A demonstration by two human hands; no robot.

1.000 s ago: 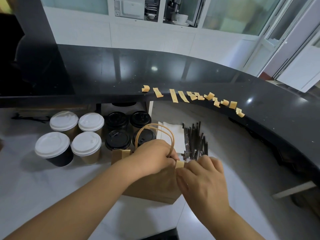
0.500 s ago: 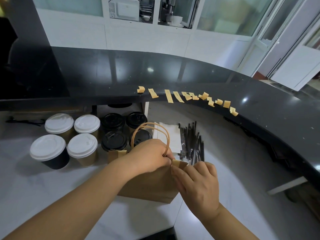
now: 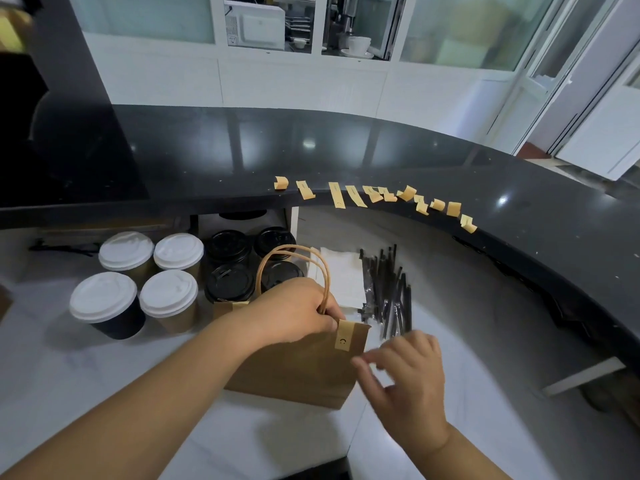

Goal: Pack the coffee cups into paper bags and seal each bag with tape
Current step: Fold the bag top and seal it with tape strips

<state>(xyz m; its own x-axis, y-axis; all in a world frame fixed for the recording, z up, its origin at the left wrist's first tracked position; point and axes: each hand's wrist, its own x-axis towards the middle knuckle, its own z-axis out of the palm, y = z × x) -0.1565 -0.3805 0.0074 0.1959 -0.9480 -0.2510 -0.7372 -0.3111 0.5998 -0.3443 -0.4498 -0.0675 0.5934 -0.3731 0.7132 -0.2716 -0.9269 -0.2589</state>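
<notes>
**Bag held at top edge, tape strip on its right corner**

Centre of frame, low: a brown kraft paper bag with twisted paper loop handles (image 3: 304,368) stands upright on the white marble-look lower counter (image 3: 62,386). The left hand (image 3: 294,311) lies over the bag's top edge, fingers curled down round the folded top at the base of the handles; the loops rise just behind the knuckles. The bag body hangs below and to the right of this grip.

A tan tape strip with a small dark mark (image 3: 343,337) is folded over the bag's top edge, just right of the left fingertips and touching the bag. A second tan strip (image 3: 240,305) shows at the bag's far left top corner.

The right hand (image 3: 408,372) is at lower right, beside the bag's right side and apart from the strip. Its fingers are loosely spread and blurred; it holds nothing.

Left of the bag: four white-lidded paper cups (image 3: 138,282), three kraft, one black. Directly behind the bag: four black-lidded cups (image 3: 242,265), partly hidden by the handles. Right of these: a white paper napkin stack (image 3: 341,275) and a bundle of black wrapped stirrers or straws (image 3: 388,289).

Along the front edge of the curved black glossy upper counter (image 3: 242,157), centre to right of frame: a row of tan precut tape pieces (image 3: 374,197), some curled.
</notes>
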